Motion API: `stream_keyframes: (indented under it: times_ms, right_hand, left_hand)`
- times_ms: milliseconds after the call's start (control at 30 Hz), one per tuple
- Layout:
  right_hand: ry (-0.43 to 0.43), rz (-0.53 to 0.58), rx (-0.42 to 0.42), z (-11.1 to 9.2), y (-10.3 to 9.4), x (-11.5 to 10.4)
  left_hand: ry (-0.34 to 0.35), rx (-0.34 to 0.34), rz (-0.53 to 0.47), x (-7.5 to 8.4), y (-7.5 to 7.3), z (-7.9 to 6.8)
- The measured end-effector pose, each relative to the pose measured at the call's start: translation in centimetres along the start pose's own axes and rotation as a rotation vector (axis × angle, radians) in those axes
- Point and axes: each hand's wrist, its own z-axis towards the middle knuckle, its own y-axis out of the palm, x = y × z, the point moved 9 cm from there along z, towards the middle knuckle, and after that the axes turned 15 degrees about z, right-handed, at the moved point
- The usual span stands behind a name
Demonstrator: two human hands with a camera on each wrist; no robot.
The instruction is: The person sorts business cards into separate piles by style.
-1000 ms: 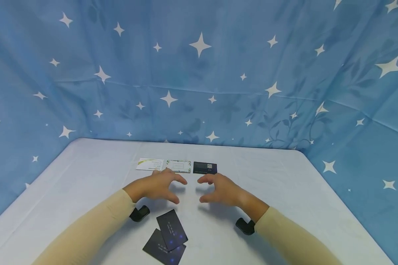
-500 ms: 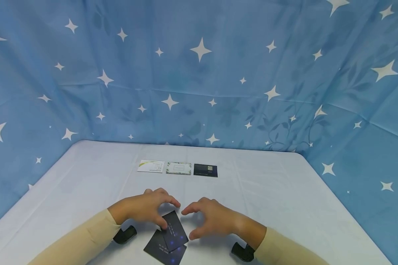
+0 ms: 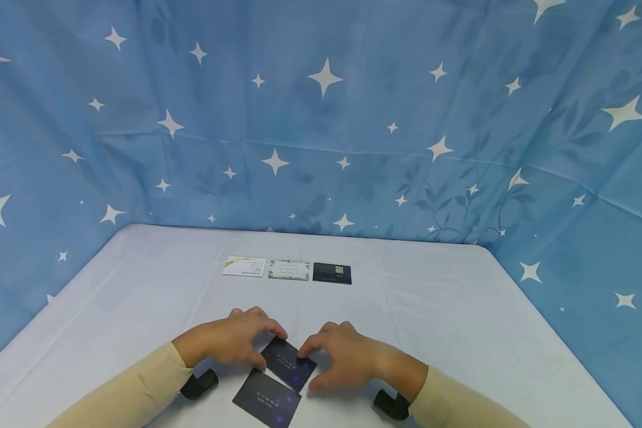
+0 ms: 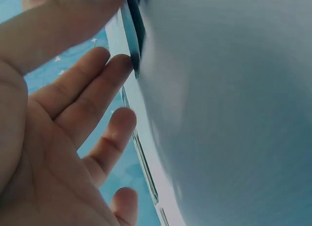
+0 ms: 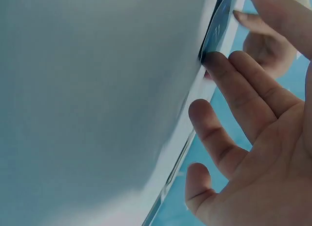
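A dark card printed with pale text and blue glints is between my two hands, low in the head view. My left hand grips its left end, thumb on the near corner and forefinger on the far one. On the right end, my right hand holds it with the forefinger at the far edge and the thumb by the near corner. A second dark card lies flat just nearer, close to the first one's lower edge. Both wrist views show fingertips against the card's edge, the other fingers spread.
Farther back on the white table, a white card, a leaf-bordered card and a black card lie in a row. A blue star-patterned curtain hangs behind the table.
Both hands have come back toward me from near the row and closed on the upper dark card. It has turned and slid off the lower card, which previously lay partly under it.
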Motion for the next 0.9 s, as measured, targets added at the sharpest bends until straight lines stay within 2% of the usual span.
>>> stream_keyframes:
  times_ms: [200, 400, 700, 900]
  right_hand:
    - [0.056, -0.013, 0.072, 0.2, -1.0, 1.3]
    - [0.103, -0.057, 0.148, 0.1, -1.5, 1.5]
    - [0.068, -0.203, 0.176, 0.4, -0.9, 0.5]
    - [0.084, -0.191, 0.178, 0.4, -1.0, 0.8]
  left_hand:
    - [0.003, 0.085, 0.06, 0.3, -0.5, 0.2]
    - [-0.01, 0.116, 0.079, 0.5, -0.6, 0.2]
    - [-0.02, 0.157, 0.137, 0.7, -0.9, 0.2]
    - [-0.015, 0.176, 0.151, 1.0, -1.0, 0.2]
